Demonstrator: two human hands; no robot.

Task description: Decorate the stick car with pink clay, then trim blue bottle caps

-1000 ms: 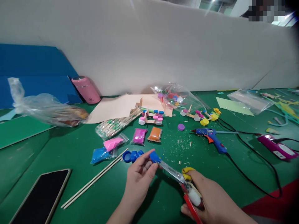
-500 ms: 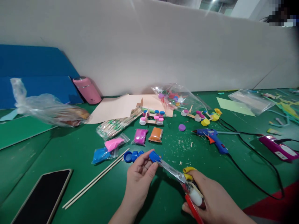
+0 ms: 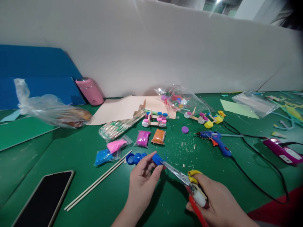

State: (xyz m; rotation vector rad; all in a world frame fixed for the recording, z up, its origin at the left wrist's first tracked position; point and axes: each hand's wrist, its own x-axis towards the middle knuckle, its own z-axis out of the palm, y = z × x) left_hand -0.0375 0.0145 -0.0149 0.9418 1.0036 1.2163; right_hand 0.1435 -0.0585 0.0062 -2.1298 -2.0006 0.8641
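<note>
A blue bottle cap [image 3: 157, 159] is pinched in the fingertips of my left hand [image 3: 145, 175]. My right hand [image 3: 214, 197] grips a pair of scissors [image 3: 176, 172] with yellow and red handles. Their blade tips touch the cap's lower right edge; whether they cut into it is too small to tell. Several more blue caps [image 3: 131, 159] lie on the table just behind my left hand, partly hidden by it. Two thin wooden sticks [image 3: 97, 181] lie side by side to the left.
A blue glue gun [image 3: 215, 140] with its cord lies right, near a purple power socket [image 3: 282, 150]. Packets of orange [image 3: 158, 136] and purple clay [image 3: 142, 138], and two small wheeled models [image 3: 155, 121], stand behind my hands. A phone [image 3: 44, 200] lies front left.
The scissors have drawn back slightly to the right, their tips still at the cap. My left hand keeps its pinch on the cap. The whole view has shifted slightly.
</note>
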